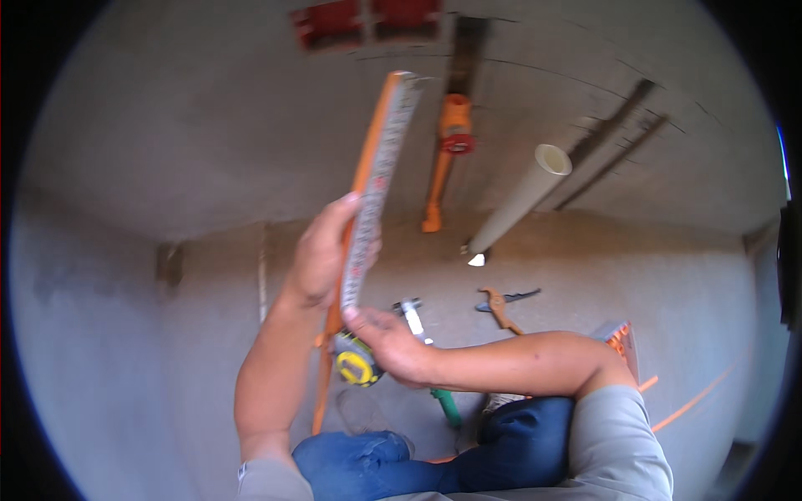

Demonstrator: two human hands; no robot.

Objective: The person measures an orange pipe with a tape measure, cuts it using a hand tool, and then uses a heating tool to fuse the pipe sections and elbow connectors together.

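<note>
My left hand point(330, 250) is closed around a long orange pipe point(376, 125) and the extended blade of a tape measure point(373, 200), which lies along the pipe's right side. My right hand point(393, 346) is closed on the yellow and grey tape measure case point(357, 367) at the blade's lower end, its thumb near the blade. The pipe continues down past both hands toward my knees. Just behind my right hand lie a hammer point(411, 311) and a green-bodied tool point(447, 405), both partly hidden.
A white pipe point(514, 204) stands by the wall, where orange fittings point(455, 125) sit in a channel and red boxes point(405, 18) are set above. Pliers with orange handles point(501, 309), a box of orange pieces point(620, 338) and orange pipes point(689, 399) lie on the floor.
</note>
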